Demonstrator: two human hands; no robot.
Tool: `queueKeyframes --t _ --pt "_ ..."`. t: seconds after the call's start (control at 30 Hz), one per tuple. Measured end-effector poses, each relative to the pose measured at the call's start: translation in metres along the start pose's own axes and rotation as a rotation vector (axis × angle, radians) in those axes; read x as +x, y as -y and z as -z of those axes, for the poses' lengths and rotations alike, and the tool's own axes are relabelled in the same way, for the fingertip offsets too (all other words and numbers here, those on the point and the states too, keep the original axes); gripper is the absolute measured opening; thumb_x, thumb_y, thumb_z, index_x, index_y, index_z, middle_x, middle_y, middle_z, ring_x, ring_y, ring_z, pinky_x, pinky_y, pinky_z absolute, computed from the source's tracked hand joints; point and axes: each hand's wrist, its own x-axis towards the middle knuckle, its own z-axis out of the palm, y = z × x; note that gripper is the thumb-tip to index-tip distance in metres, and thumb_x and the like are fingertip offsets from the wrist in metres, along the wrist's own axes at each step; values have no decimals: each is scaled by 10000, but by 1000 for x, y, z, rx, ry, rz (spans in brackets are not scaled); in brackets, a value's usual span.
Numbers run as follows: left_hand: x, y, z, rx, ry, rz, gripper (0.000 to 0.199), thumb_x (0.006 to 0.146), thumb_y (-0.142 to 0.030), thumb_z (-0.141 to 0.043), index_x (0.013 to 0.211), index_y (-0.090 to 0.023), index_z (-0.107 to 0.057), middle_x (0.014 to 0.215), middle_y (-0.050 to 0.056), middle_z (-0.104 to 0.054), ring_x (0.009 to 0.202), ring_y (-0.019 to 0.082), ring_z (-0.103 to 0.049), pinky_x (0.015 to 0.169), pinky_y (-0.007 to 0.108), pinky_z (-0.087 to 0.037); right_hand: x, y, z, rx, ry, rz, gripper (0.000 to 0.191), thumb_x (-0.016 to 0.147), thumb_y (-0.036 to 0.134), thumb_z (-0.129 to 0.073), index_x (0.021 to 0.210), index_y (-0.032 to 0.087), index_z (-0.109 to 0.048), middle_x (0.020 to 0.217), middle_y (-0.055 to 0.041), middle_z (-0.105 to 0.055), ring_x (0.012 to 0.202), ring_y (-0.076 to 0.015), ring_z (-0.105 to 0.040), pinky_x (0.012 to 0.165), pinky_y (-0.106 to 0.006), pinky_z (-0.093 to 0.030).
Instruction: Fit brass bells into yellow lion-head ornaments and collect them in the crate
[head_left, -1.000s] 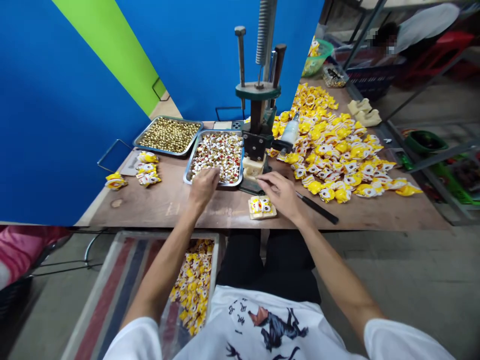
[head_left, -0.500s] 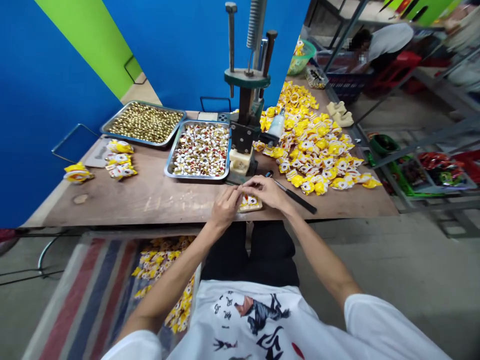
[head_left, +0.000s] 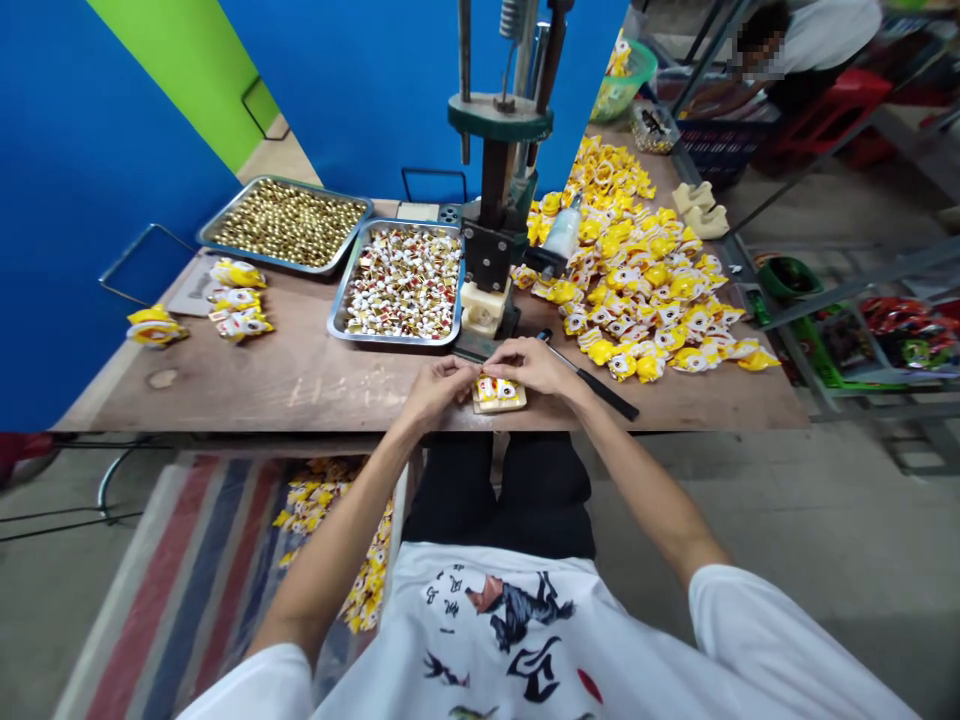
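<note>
A small yellow-and-white plastic toy figure [head_left: 496,388] with printed eyes lies in a cream holding block [head_left: 501,405] at the table's front edge. Both hands meet at its far left end. My left hand [head_left: 441,388] comes in from the left, thumb and fingers pinched together at the figure's edge. From the right, my right hand [head_left: 534,365] bends over the far edge, its fingertips pinched close to the left ones. Whatever is between the fingertips is too small to make out. Just behind the hands stands a hand press [head_left: 491,245] with a cream block under its head.
Left of the press are a tray of small white, red and gold pieces [head_left: 405,285] and a tray of gold domed pieces [head_left: 289,225]. Yellow figures [head_left: 637,290] pile up on the right. A black-handled tool [head_left: 607,393] lies beside my right hand. Another person [head_left: 817,40] bends over at far right.
My hands have drawn slightly apart, the left one moving left, so more of the toy figure and its block shows. The camera view has shifted a little.
</note>
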Motion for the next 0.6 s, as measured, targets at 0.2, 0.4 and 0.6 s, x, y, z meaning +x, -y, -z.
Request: queueKeyframes --t 0.2,0.4,0.6 --pt "20 -13 6 -71 100 260 240 666 -296 -907 688 -145 -721 648 49 -655 564 101 -545 519 217 -410 -8 7 2 -100 -104 22 325 1068 532 -748 1082 249 -907 1039 -62 -848 931 -215 -736 839 -323 -530" --pt "22 -12 2 -100 54 279 242 604 -237 -902 660 -157 -681 639 30 -647 579 94 -564 538 193 -450 -64 -11 39 -578 -489 -90 375 1117 508 -664 1284 197 -790 1264 -175 -749 1210 -352 -654 1059 -495 -552" --pt "11 -5 -6 -206 -26 186 374 562 -246 -895 601 -179 -529 717 28 -692 576 66 -517 542 184 -419 -89 -22 26 -858 -314 -227 335 1147 332 -521 1193 105 -763 1224 -272 -729 1220 -444 -644 1047 -614 -542"
